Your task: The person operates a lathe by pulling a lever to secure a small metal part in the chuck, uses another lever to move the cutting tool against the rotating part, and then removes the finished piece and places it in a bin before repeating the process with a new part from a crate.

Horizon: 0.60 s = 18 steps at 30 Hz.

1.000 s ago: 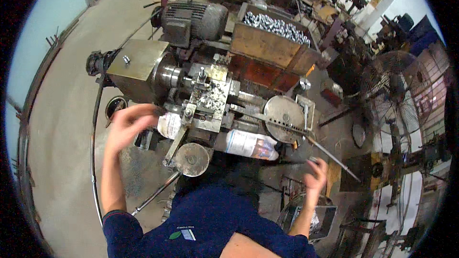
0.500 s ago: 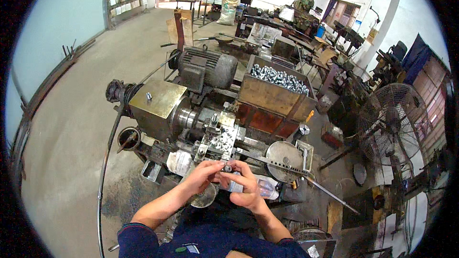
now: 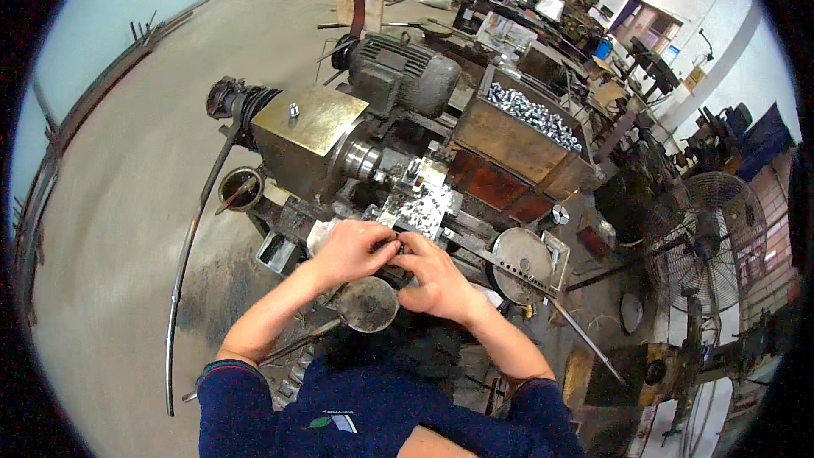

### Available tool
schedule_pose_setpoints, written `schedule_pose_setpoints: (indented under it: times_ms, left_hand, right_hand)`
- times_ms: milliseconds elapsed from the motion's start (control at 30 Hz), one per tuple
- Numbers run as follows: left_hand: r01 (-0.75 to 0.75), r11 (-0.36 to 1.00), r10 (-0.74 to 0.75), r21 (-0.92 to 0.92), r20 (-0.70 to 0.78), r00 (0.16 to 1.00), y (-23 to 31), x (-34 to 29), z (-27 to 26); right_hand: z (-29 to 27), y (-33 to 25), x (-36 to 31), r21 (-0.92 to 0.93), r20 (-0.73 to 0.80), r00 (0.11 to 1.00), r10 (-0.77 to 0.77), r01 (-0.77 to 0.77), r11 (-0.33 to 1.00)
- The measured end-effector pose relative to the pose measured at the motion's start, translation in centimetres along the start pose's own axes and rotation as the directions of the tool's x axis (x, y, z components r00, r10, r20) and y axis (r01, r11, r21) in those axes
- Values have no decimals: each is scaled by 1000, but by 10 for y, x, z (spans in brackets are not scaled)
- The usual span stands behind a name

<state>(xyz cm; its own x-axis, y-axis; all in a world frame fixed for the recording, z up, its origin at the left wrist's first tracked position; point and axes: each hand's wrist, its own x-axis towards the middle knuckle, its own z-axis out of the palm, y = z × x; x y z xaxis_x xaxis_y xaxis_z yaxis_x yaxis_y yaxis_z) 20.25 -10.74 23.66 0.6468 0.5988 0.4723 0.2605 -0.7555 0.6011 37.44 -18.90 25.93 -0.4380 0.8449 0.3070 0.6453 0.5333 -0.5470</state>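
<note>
My left hand (image 3: 354,250) and my right hand (image 3: 437,280) meet in front of the lathe's carriage (image 3: 424,210), which is strewn with bright metal chips. Between their fingertips is a small dark metal part (image 3: 398,244), mostly covered by the fingers. Both hands are closed on it, thumbs and forefingers pinched together. Just beyond the carriage is the lathe's shiny spindle end (image 3: 362,159). A round handwheel (image 3: 370,305) with a long bar lies below my wrists.
A rusty metal box (image 3: 509,142) heaped with small shiny parts stands behind the carriage. One such part (image 3: 294,110) sits on the brass-coloured headstock cover (image 3: 326,123). The motor (image 3: 398,76) is behind. To the right are a large disc (image 3: 519,261) and a caged fan (image 3: 705,246).
The view has shifted, so the lathe appears farther right. My hands have drawn closer together, and the metal part, whose round end showed before, is now mostly hidden by my fingers.
</note>
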Motion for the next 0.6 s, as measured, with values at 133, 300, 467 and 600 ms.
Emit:
schedule_pose_setpoints:
  times_ms: [133,300,467,600]
  left_hand:
    - [50,999,-52,18,118,992,-9,-10,-51]
    - [369,885,-352,283,-109,930,-51,-57,-134]
    - [628,521,-528,579,-360,769,-116,-148,-196]
    - [790,555,-678,261,-409,611,-147,-214,-180]
  right_hand:
    - [-5,22,37,-124,-22,1000,-14,11,992]
    - [-4,59,111,-533,74,971,227,-154,832]
    - [22,94,141,-545,85,924,373,-270,793]
    - [26,97,142,-535,115,937,331,-222,815]
